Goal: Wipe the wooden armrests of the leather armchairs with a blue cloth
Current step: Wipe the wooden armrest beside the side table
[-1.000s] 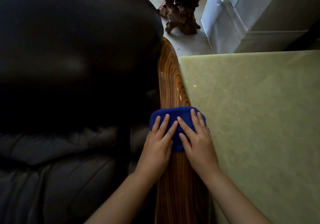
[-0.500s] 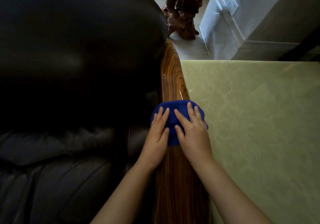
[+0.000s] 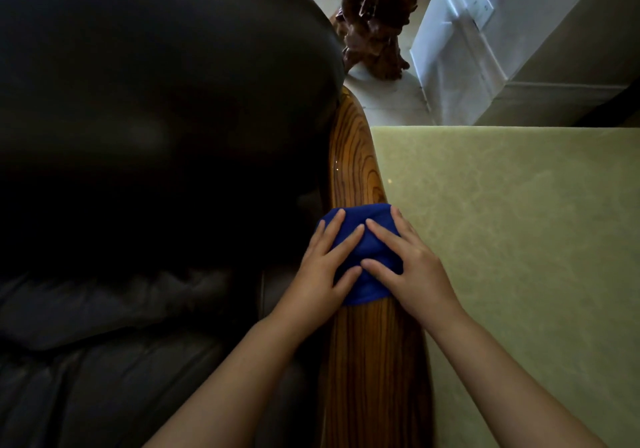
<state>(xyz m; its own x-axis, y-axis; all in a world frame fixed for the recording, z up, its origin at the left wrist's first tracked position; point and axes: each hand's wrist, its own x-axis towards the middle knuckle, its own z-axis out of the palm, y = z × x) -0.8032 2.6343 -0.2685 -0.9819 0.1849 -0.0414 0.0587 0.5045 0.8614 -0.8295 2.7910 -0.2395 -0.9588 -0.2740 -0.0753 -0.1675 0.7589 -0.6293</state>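
Observation:
A glossy wooden armrest (image 3: 356,156) with dark grain runs from the bottom of the view up to the back of a black leather armchair (image 3: 156,101). A folded blue cloth (image 3: 363,225) lies across the armrest about halfway along. My left hand (image 3: 322,274) presses flat on the cloth's left side, fingers spread. My right hand (image 3: 412,271) presses on its right side, thumb on the cloth. The hands hide much of the cloth and the wood beneath it.
A pale green stone-look table top (image 3: 512,257) lies right against the armrest on the right. Beyond the armrest's far end stands a dark carved wooden root piece (image 3: 377,24) on a light floor. A white wall corner (image 3: 453,59) is at the back right.
Both hands have slid the cloth further up the armrest toward the chair back, and the cloth has bunched slightly under the fingers.

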